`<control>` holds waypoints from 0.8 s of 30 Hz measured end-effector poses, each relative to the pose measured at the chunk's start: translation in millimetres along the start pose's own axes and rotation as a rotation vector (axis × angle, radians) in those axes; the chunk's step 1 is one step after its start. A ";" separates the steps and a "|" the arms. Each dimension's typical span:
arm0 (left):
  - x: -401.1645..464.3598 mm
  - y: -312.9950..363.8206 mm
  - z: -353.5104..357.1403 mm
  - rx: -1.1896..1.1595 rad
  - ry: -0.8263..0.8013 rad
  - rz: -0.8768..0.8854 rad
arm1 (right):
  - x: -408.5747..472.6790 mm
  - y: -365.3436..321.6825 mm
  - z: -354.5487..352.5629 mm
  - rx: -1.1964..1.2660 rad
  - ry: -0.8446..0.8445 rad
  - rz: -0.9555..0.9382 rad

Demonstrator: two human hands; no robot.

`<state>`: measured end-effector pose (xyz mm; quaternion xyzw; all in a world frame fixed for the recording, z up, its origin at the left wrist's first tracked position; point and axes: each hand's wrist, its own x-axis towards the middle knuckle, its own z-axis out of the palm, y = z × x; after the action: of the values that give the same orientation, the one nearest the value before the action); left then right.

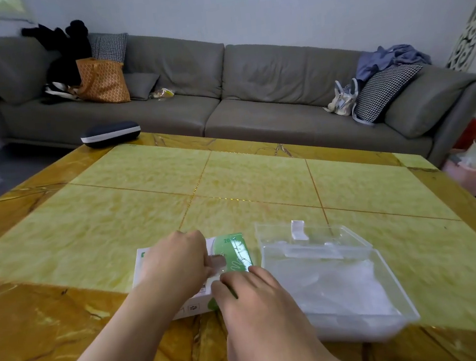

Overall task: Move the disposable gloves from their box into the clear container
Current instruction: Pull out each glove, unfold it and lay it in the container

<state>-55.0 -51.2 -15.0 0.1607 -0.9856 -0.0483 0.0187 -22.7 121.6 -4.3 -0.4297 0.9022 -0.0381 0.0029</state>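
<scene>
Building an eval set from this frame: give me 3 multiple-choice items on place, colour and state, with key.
1. Where is the clear container relative to the glove box?
A. To its right on the table
B. Stacked on top of it
C. On the sofa

2. What colour is the printed end of the glove box?
A. Red
B. Green
C. Black

3. What is the left hand doing?
A. Hanging off the table
B. Lifting the dark case
C. Resting on top of the glove box

Key:
1 A, the container sits right beside the box on the table.
2 B, the box's right end is green.
3 C, the left hand lies on the box, with the right hand at its near edge.
</scene>
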 end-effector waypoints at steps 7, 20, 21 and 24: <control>-4.0 -6.4 -8.8 -0.050 -0.026 0.092 | 1.9 1.7 3.4 0.000 -0.015 0.002; -9.3 -20.1 -18.3 -0.241 0.000 0.068 | -0.7 1.8 0.4 0.008 0.012 0.015; -10.4 -19.5 -17.6 -0.270 -0.036 0.078 | -0.7 1.9 1.3 0.012 0.013 0.015; -12.3 -18.5 -15.0 -0.250 -0.076 0.089 | -0.7 1.0 2.7 0.014 0.012 0.010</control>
<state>-36.7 -66.1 -2.3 0.1113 -0.9781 -0.1761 0.0034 -22.9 122.6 -7.1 -0.4249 0.9040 -0.0469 0.0006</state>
